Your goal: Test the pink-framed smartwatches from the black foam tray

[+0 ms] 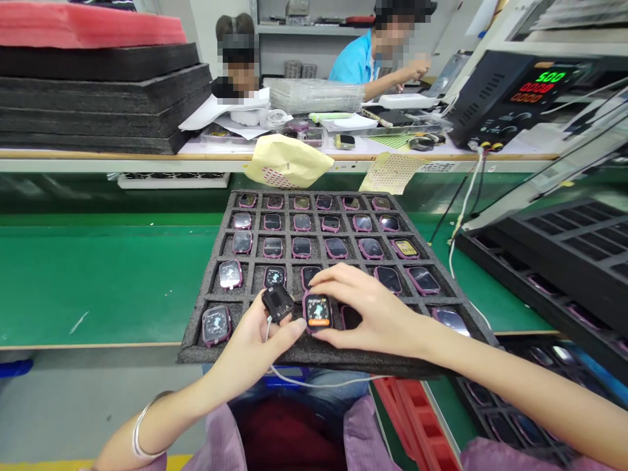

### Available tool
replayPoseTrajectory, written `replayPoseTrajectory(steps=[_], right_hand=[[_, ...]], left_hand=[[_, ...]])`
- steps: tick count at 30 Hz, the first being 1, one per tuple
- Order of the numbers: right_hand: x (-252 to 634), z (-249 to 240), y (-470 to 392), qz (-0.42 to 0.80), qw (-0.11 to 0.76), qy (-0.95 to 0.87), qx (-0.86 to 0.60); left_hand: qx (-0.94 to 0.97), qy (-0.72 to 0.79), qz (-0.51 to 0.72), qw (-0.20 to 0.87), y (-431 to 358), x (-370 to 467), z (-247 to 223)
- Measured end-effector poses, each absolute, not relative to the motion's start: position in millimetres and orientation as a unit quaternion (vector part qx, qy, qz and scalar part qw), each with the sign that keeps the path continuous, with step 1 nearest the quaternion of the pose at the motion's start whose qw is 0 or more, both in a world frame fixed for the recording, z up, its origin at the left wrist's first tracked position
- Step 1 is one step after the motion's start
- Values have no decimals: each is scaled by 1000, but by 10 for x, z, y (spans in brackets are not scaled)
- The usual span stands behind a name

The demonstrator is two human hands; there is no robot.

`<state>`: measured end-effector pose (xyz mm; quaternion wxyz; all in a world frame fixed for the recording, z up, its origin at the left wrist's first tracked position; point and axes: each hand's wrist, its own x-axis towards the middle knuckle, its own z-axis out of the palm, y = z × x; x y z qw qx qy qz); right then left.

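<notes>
A black foam tray [392, 356] holds rows of purple-framed watches, one per compartment. My left hand [267, 337] is closed on a small black block [278, 303] with a white cable [314, 382] running from it. Between the thumb and fingers of my right hand [373, 311] is a purple-framed watch [318, 312], its screen lit with a dial and an orange bar. The tip of my left thumb is beside this watch's left edge. A watch with a lit dial [216, 325] lies at the tray's front left corner.
Black foam trays [554, 275] are stacked at the right, and a foam pile [88, 104] stands back left. A power supply [520, 98] is on the back shelf. Red bins [417, 418] sit below right. Two people are behind the shelf.
</notes>
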<state>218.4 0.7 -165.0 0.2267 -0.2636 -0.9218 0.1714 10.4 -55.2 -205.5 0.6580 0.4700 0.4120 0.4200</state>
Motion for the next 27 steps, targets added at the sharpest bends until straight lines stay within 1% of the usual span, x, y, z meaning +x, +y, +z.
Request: replayPoseTrajectory(steps=[2,3,7,11,13,16,20,23,27], right_hand=[[2271,-1660,-47,143,154,-937,-278],[2322,-1648,-76,133,134,-941,-282],[2539,-1524,-156,93,123,-936,-316],[2638,-1547,-189,65,51,-932,-353],[2646,-1602,-193,72,42,-927,-366],[2675,-1596,-185,128,88,-912,-380],[2700,-1442,-172,236,205,-885,-345],[2609,-1433,-172,211,253,-893,-306],[2431,-1571,-161,116,227,-928,-273]], left_hand=[[456,412,420,668,-561,104,-2028],[454,410,415,673,-564,106,-2007],[468,397,396,683,-546,163,-1915],[484,372,364,703,-487,340,-1875],[490,346,344,723,-462,428,-1886],[493,324,329,738,-453,481,-1925],[492,340,329,731,-471,449,-1960],[518,339,317,719,-477,439,-1956],[539,358,336,684,-485,450,-1964]])
